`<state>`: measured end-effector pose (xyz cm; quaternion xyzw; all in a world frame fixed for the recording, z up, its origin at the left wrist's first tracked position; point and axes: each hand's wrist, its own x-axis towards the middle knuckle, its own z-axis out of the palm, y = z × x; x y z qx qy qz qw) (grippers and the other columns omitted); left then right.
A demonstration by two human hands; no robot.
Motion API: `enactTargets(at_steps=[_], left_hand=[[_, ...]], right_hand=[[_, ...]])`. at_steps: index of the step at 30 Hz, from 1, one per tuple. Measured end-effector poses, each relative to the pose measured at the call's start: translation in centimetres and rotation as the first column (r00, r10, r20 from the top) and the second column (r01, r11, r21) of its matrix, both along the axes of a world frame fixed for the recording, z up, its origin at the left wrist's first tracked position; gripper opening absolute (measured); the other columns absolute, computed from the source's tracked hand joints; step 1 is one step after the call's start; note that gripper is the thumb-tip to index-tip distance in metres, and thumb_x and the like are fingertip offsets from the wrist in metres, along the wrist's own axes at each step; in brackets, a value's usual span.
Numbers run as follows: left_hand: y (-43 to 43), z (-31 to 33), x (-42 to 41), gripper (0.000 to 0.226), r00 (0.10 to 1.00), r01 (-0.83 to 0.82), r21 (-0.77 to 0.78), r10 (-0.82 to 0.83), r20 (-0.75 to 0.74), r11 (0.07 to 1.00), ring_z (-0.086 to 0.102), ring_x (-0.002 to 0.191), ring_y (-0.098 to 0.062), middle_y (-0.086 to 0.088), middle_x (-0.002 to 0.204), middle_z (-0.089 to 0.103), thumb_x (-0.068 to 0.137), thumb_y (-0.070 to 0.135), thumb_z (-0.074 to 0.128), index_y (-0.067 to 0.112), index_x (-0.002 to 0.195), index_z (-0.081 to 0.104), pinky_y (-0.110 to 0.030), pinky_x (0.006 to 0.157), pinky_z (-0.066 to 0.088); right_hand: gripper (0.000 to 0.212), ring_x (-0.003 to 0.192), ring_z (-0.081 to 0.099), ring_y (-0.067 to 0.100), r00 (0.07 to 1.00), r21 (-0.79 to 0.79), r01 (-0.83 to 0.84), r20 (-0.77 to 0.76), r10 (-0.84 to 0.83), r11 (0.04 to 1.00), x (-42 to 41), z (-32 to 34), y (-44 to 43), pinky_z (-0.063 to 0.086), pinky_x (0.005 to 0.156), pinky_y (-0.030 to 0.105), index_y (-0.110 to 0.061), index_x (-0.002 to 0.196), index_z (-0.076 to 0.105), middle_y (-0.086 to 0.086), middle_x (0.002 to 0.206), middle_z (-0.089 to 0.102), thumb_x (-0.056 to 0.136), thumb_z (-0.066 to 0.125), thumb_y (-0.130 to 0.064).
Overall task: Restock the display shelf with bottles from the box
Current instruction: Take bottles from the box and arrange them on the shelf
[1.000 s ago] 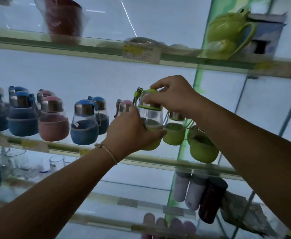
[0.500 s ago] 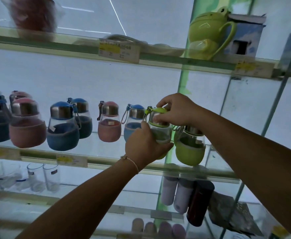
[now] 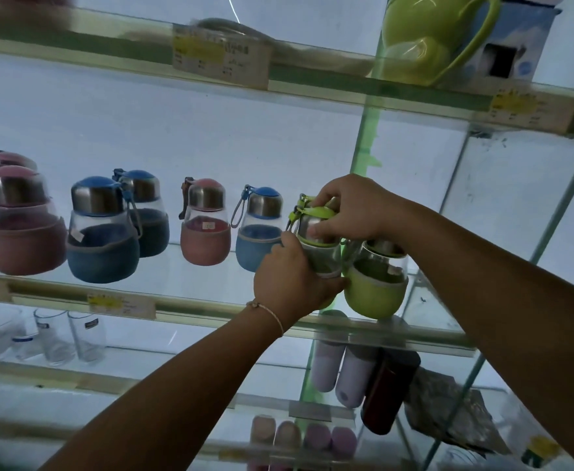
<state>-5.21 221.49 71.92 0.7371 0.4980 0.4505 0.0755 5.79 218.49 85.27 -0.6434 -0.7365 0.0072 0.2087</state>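
A person reaches up with both arms to a glass display shelf [image 3: 211, 311]. The left hand [image 3: 290, 283] wraps around the lower body of a small green bottle [image 3: 326, 260], fingers curled under it. The right hand [image 3: 350, 209] pinches that bottle's steel and green cap from above. The bottle is at the shelf's right part, just beside a second green bottle [image 3: 375, 290] on its right and near a blue bottle [image 3: 255, 246] on its left. Whether its base rests on the glass cannot be told. A pink bottle [image 3: 206, 239] stands further left. A green jug [image 3: 425, 35] sits on the shelf above.
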Motion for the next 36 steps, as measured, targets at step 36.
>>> enactTargets(at_steps=[36], left_hand=[[2.7,2.5,-12.9,0.063,0.996,0.012,0.077,-0.005,-0.093,0.997,0.052,0.111,-0.022,-0.006,0.123,0.054,0.086,0.057,0.06,0.012,0.128,0.047,-0.031,0.098,0.04]], right_hand=[[0.048,0.112,0.062,0.021,0.987,0.084,0.09,0.125,-0.1,0.992,-7.2,1.9,1.9,0.049,0.09,0.034,-0.027,0.123,0.063,0.003,0.13,0.062,0.08,0.079,-0.042]])
